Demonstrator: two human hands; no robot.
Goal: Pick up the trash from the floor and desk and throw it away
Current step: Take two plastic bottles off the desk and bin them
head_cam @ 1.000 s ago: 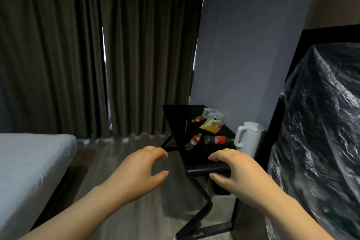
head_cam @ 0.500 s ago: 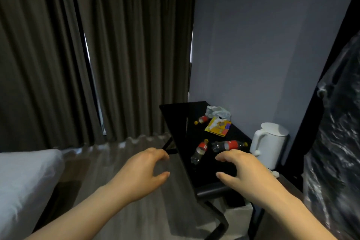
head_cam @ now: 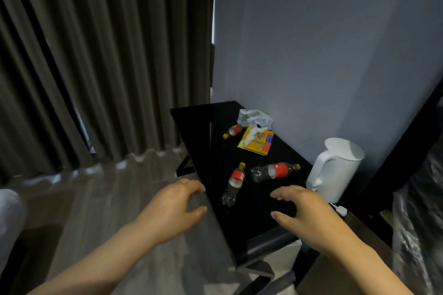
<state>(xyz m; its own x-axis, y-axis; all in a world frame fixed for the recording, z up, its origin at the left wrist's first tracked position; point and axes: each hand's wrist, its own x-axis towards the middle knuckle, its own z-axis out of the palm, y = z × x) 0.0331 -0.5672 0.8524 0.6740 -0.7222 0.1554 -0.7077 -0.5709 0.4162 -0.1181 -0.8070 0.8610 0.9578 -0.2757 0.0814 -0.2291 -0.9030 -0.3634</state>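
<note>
**Both hands empty over the desk, trash all on top**

Left hand (head_cam: pixel 172 208) is out front at the left edge of the black desk (head_cam: pixel 203 132), fingers loosely curled, thumb apart, nothing in it. Right hand (head_cam: pixel 306 213) is over the near end of the desk in the same loose claw, also empty. Cannot tell if either one touches the surface.

Trash on the desk:
- The near bottle (head_cam: pixel 233 183) lies on its side between the two hands and just beyond them. It is clear, with a red label and a yellow cap.
- The second bottle (head_cam: pixel 275 171) lies crosswise just right of it, cap toward the white kettle (head_cam: pixel 335 170).
- The yellow wrapper (head_cam: pixel 256 142) lies flat further back.
- The small bottle (head_cam: pixel 233 130) is beside the wrapper's left edge.
- The crumpled white wad (head_cam: pixel 255 117) is at the far end by the wall (head_cam: pixel 323 43), touching the wrapper.

The kettle stands upright at the desk's right side, against the wall. Dark curtains (head_cam: pixel 96 67) hang on the left and reach down to the wood floor (head_cam: pixel 107 199). Something wrapped in plastic sheet (head_cam: pixel 419 223) stands at far right.
</note>
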